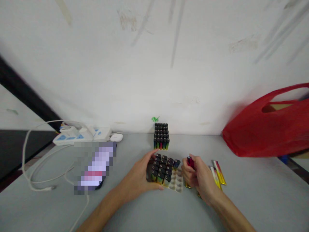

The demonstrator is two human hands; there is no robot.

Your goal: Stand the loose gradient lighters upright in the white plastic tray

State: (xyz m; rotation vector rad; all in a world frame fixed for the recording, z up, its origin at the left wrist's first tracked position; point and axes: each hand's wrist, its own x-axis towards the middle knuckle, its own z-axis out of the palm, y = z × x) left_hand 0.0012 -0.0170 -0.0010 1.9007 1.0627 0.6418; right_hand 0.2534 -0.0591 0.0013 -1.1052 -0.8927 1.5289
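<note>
My left hand (140,175) wraps around the left side of a pale plastic tray (179,186), its thumb at the near edge. Black-topped batteries (162,167) stand upright in the tray's left and middle columns, and one at the far right leans. Bare round hollows show along the near right part. Just right of the tray, my right hand (196,170) is closed on a dark red battery (190,161), held with its black end up. Beneath and beside that hand, several yellow and red batteries (219,173) lie on the table, partly hidden.
Behind the tray stands a tight block of upright batteries (161,137) near the wall. A phone (98,167), white cables, a power strip (102,132) and a small white case (117,138) are at left. A red bag (265,129) sits at right.
</note>
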